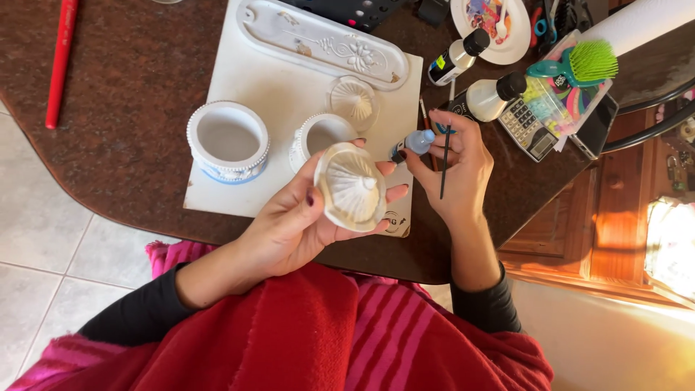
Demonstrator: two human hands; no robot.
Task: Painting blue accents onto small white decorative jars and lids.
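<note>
Hands at frame centre, over a white board.
The left hand [300,217] cups a white ribbed lid [352,186]; the right hand [457,168] pinches a small blue-capped bottle [414,143] and thin brush [444,161]. Two hollow white jars [228,140] stand upper left.

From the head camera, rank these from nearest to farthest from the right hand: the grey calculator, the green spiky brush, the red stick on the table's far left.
Measured from the right hand:
1. Grey calculator, just beyond the hand, to its right.
2. Green spiky brush, farther up and right, on the colourful packet.
3. Red stick, across the table at the left edge.
</note>
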